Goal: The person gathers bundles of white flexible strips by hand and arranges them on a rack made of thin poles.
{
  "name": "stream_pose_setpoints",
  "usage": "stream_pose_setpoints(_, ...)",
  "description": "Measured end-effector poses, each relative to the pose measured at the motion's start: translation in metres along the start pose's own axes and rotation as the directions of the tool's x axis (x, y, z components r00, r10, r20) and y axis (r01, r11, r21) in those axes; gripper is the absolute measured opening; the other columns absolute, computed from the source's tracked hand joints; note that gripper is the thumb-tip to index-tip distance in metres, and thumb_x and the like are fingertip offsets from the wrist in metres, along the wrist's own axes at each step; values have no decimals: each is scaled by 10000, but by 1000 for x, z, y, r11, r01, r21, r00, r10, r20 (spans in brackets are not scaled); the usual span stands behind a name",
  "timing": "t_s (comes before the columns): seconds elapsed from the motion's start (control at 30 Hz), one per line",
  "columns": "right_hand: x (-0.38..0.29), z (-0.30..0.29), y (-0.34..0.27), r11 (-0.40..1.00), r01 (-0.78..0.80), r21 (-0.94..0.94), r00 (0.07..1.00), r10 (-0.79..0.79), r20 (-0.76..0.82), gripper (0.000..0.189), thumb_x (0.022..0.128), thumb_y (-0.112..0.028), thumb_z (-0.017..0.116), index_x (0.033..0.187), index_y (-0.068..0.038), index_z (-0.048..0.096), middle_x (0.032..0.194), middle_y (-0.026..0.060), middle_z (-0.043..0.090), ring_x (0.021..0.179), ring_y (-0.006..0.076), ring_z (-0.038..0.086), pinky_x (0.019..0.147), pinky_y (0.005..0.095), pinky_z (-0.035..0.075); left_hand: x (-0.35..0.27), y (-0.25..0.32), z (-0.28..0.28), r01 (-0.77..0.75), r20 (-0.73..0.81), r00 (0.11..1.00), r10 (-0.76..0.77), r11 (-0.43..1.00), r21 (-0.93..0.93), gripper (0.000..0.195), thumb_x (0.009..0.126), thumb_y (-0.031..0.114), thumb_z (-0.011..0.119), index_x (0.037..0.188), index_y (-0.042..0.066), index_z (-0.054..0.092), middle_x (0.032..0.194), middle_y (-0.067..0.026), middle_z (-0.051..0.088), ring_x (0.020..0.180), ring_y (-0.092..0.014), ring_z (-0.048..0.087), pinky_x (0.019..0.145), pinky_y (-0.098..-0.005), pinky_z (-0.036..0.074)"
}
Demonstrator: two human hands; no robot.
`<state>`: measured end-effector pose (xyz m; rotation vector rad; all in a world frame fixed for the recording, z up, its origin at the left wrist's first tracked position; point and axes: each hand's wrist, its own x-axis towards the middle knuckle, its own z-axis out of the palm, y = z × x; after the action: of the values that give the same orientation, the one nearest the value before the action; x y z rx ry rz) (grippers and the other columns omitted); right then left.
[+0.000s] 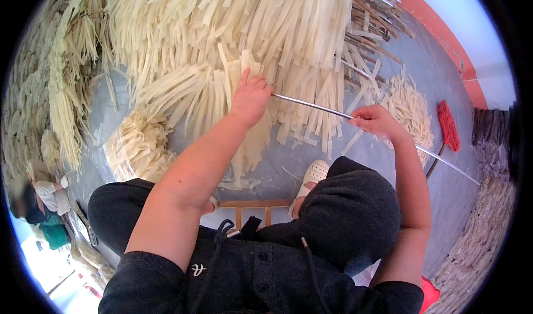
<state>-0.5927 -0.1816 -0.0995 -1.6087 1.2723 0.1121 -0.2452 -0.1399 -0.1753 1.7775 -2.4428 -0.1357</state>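
Observation:
My left hand (252, 95) rests on a bunch of flat, pale dried strips (243, 66) in front of me, index finger pointing away and the other fingers bent over the strips. A thin metal rod (310, 104) runs from beside that hand to the lower right. Thumb and fingers of my right hand (372, 121) pinch the rod partway along. Whether my left hand also grips the rod's end or the strips is partly hidden. More strips hang in a dense layer (291, 27) beyond both hands.
A heap of strips (137, 147) lies at the left, another pile (410, 110) at the right. Brown sticks (370, 43) lie at upper right. A red-headed brush (449, 126) is on the grey floor near a red-and-white wall (462, 60). A person (50, 193) is at far left.

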Motion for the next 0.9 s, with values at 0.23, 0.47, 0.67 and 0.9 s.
stream_pose_setpoints(0.23,83,69,-69,960,14,281,979,-70,190,419,868,-337,660,1207,-93,633,728,35,637,606,100,572,558,257,464,-3,13,-2,-23,81,997,18,998,59,190,809,84,557,966,109,663,1037,-47,638,1228,-196,480,1158,-503,180)
stream_pose_setpoints(0.47,79,85,-49,968,203,147,979,-199,-41,269,862,-258,656,1030,-56,713,678,46,640,598,109,562,573,279,460,-21,7,13,3,-12,1000,-3,999,35,189,834,123,570,1008,131,645,1093,-38,619,1248,-188,468,1138,-542,193)
stream_pose_setpoints(0.67,7,21,-35,995,46,94,999,-45,-13,249,868,-199,650,1063,-53,705,688,6,594,638,69,508,592,255,434,-17,-5,14,96,-5,995,-96,995,8,198,860,120,531,1016,154,647,1146,-25,610,1269,-175,447,1137,-535,198)
stream_pose_setpoints(0.9,-94,-29,-32,996,-80,-42,984,72,-162,256,850,-138,655,1080,-33,691,733,-8,603,687,65,497,632,248,433,-7,3,20,51,35,998,-48,996,-75,229,870,132,524,1071,159,630,1185,-11,596,1280,-160,438,1136,-516,209)
